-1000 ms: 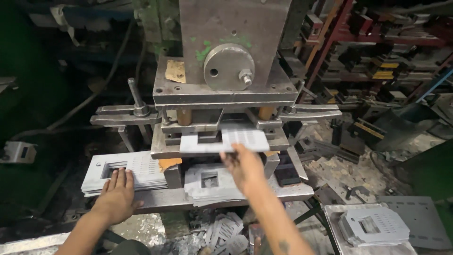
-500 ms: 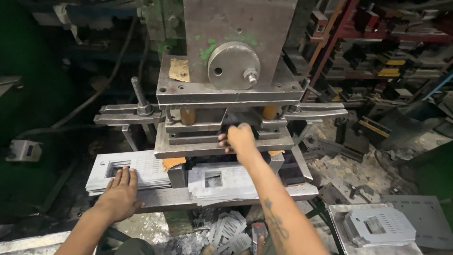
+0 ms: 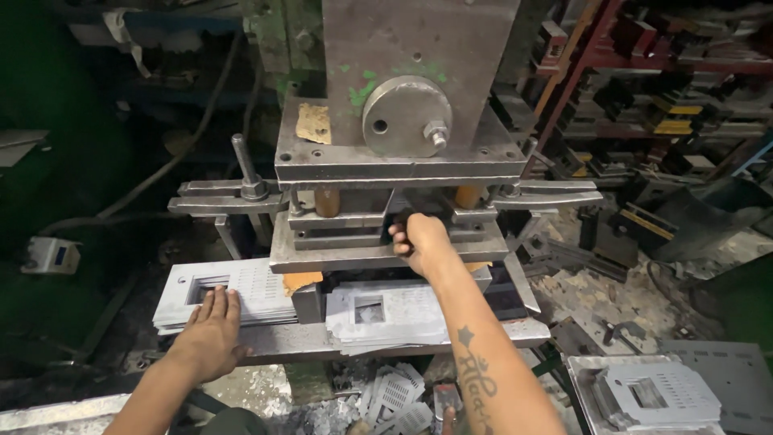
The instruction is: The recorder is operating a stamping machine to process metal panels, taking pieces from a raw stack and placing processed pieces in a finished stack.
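My left hand (image 3: pixel 211 334) lies flat, palm down, on a stack of grey punched metal sheets (image 3: pixel 262 283) left of the press. My right hand (image 3: pixel 420 242) reaches into the gap of the die set (image 3: pixel 338 251) under the heavy grey press head (image 3: pixel 407 121). Its fingers are curled and the tips are hidden in the dark gap. No sheet shows in that hand. A second stack of sheets with a square cut-out (image 3: pixel 390 316) lies on the press bed just below my right forearm.
A tray of finished punched plates (image 3: pixel 656 395) sits at the lower right. Perforated scrap pieces (image 3: pixel 394 395) lie under the bed. A small grey box (image 3: pixel 52 256) is at the left, and racks of tooling (image 3: pixel 668 89) at the right. Clamp bars (image 3: pixel 229 197) stick out sideways.
My right hand held a grey sheet in front of the die, then pushed forward into the gap; the sheet is no longer visible. My left hand stayed on the left stack.
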